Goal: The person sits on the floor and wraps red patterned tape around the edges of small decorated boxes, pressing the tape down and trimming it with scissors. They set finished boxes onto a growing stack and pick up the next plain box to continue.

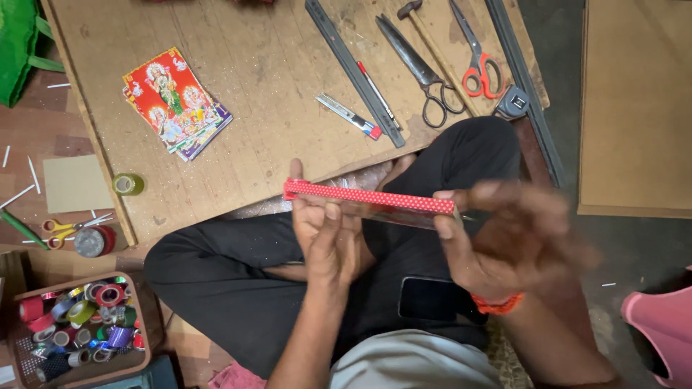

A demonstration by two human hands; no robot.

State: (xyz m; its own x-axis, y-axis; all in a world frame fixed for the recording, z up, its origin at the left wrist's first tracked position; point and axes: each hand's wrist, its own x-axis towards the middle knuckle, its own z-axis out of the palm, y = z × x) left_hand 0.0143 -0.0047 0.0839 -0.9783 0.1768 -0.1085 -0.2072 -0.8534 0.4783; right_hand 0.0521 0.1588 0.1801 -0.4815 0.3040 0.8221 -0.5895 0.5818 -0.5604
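Observation:
I hold a flat glass-like panel edged with red dotted tape (pixel 371 198) edge-on above my lap. My left hand (pixel 324 234) grips its left end, thumb up against the taped edge. My right hand (pixel 515 241), blurred, pinches the right end with thumb and forefinger; an orange thread band circles that wrist. A dark phone (pixel 429 299) lies on my lap below the panel.
A wooden board (pixel 252 94) in front carries a stack of colourful printed pictures (pixel 176 101), a utility knife (pixel 349 115), a metal ruler (pixel 353 68), black shears (pixel 422 68), a hammer (pixel 432 47), red-handled scissors (pixel 476 61) and a tape measure (pixel 512 101). A basket of tape rolls (pixel 79 328) sits lower left.

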